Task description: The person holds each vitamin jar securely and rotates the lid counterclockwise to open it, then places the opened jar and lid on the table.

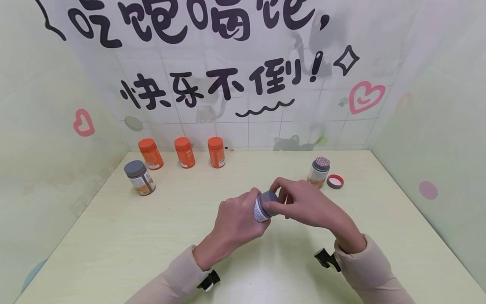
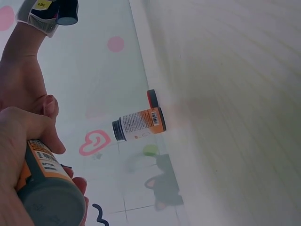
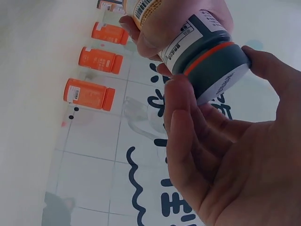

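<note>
My left hand [image 1: 237,215] grips a dark grey bottle [image 2: 54,202] with a white and orange label round its body, held above the middle of the table. The fingers and thumb of my right hand [image 1: 309,204] pinch the bottle's grey cap [image 3: 218,70]. An orange-red band shows at the cap's lower edge in the right wrist view. Behind the right hand stands an uncapped bottle [image 1: 318,173] of the same kind, a patterned seal over its mouth. Beside it a grey cap [image 1: 335,181] with a red rim lies upturned on the table.
Three orange bottles [image 1: 184,153] stand in a row along the back left of the pale table [image 1: 182,253]. A capped grey bottle [image 1: 139,177] stands in front of the leftmost one. Printed walls [image 1: 247,93] enclose the table at the back and both sides.
</note>
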`<state>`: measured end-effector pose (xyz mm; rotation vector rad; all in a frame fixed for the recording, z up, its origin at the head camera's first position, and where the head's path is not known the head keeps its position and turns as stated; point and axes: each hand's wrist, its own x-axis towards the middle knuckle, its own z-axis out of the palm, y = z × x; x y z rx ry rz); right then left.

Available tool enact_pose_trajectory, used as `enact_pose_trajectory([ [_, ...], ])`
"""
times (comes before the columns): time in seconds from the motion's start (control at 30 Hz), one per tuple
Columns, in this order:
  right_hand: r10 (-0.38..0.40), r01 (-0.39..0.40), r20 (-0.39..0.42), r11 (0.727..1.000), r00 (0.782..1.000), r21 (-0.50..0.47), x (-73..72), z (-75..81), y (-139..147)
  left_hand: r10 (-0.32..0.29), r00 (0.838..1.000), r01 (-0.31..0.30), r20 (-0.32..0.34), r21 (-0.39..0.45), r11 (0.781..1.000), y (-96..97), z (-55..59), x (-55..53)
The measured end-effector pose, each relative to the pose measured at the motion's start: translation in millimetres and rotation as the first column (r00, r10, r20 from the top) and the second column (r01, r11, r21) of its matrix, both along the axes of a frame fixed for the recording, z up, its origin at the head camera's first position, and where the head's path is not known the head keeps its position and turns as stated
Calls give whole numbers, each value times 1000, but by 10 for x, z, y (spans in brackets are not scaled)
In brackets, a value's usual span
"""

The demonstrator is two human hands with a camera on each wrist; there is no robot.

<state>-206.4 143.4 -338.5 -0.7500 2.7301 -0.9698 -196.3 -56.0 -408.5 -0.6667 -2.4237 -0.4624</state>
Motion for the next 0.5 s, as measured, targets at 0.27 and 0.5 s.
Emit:
enact_pose_trajectory([
  [0.27, 167, -169, -97, 986, 981, -6, 6, 56, 76, 3, 1000, -3, 3, 11, 1000, -5, -1, -5],
  [0.5, 89, -92, -67, 995, 994, -35, 7, 49, 49, -5, 1000, 5, 0, 10, 1000, -9, 1, -6],
])
